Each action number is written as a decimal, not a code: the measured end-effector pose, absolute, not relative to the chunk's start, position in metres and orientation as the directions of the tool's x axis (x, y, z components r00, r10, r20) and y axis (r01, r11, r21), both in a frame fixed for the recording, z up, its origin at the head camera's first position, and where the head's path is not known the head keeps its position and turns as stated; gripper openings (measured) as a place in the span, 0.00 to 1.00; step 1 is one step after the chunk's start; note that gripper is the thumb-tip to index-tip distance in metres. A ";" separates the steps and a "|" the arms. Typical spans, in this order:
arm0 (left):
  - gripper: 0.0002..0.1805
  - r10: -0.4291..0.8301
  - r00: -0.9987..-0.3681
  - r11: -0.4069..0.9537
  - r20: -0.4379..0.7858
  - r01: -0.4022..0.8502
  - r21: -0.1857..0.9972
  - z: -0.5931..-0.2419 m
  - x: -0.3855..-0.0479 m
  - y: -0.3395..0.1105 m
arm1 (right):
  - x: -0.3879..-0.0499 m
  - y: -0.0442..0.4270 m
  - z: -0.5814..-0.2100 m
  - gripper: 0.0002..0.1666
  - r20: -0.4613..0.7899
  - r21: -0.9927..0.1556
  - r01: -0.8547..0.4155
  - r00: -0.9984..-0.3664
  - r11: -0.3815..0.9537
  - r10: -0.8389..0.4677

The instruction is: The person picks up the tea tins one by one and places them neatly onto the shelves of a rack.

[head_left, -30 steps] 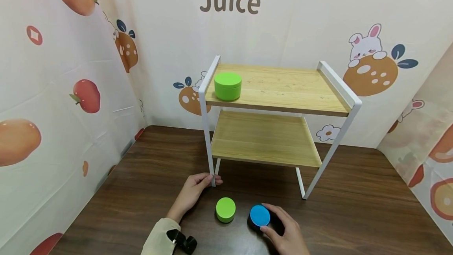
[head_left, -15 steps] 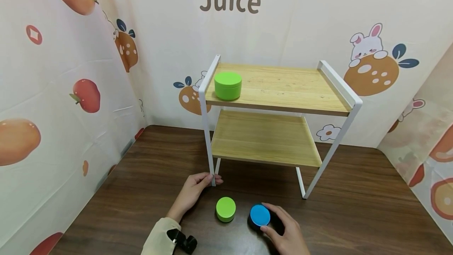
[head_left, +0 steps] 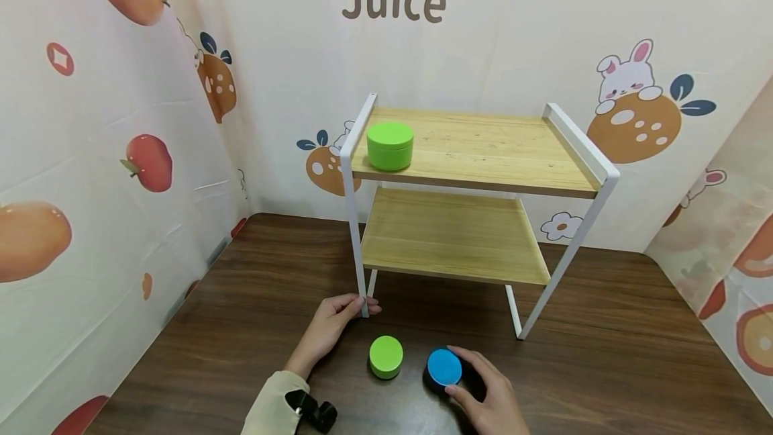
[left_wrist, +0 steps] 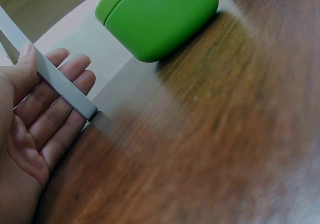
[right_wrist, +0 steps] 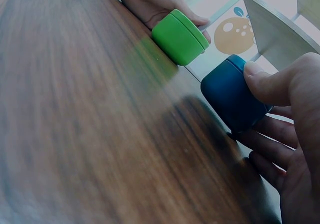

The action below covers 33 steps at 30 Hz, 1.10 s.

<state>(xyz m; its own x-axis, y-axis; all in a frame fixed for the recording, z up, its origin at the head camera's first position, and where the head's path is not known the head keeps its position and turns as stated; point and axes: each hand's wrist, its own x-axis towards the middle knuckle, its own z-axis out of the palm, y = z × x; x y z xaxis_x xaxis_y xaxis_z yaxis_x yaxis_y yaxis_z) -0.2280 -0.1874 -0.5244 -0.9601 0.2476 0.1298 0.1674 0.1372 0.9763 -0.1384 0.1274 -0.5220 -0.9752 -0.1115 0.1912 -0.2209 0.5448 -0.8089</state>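
Across the counter (head_left: 211,341) the two-tier rack (head_left: 471,153) is standing, its front left leg (head_left: 355,240) being pinched by the left hand (head_left: 329,321), ideally lightly enough to avoid rocking. The right hand (head_left: 492,398) is gripping the blue container (right_wrist: 230,93), which is sitting on the counter, apart from the nearby green container (head_left: 386,356); that thumb is lying against the lid (head_left: 443,366), so pressing lower would be giving steadier hold.

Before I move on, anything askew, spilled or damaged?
Nothing stands out. The rack stands level; the blue container, lower green container and upper green container all look upright and closed. No spill or damage visible.
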 end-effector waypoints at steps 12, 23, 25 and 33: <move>0.21 0.244 -0.962 0.135 0.125 0.161 0.978 -0.524 -0.228 -0.187 | -0.140 0.127 -0.521 0.30 0.202 -0.809 -0.238 -0.971 0.538 -0.126; 0.21 0.244 -0.962 0.139 0.118 0.155 0.978 -0.524 -0.228 -0.187 | -0.139 0.127 -0.521 0.29 0.220 -0.804 -0.254 -0.967 0.538 -0.128; 0.21 0.245 -0.962 0.137 0.118 0.155 0.978 -0.524 -0.228 -0.187 | -0.140 0.127 -0.521 0.30 0.209 -0.812 -0.242 -0.970 0.531 -0.122; 0.21 0.243 -0.964 0.140 0.112 0.149 0.979 -0.524 -0.228 -0.187 | -0.139 0.128 -0.521 0.30 0.195 -0.813 -0.226 -0.974 0.537 -0.115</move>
